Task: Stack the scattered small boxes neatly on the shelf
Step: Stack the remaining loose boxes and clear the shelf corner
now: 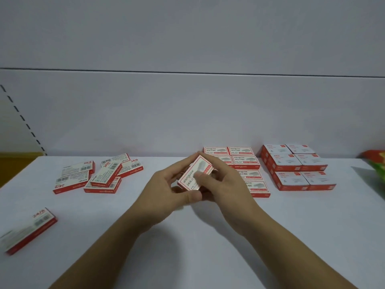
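Note:
Both hands hold one small red and white staple box (192,177) above the middle of the white shelf (208,236). My left hand (166,188) grips its near end, and my right hand (227,182) grips its far side with the thumb on top. Behind my right hand lies a neat block of the same boxes (248,161), partly hidden. Several loose boxes (98,175) lie scattered at the left. A single box (29,230) lies near the front left edge.
A second tidy block of red and white boxes (298,165) stands at the right. A colourful package (377,163) shows at the far right edge. The shelf's white back wall (187,113) rises behind everything.

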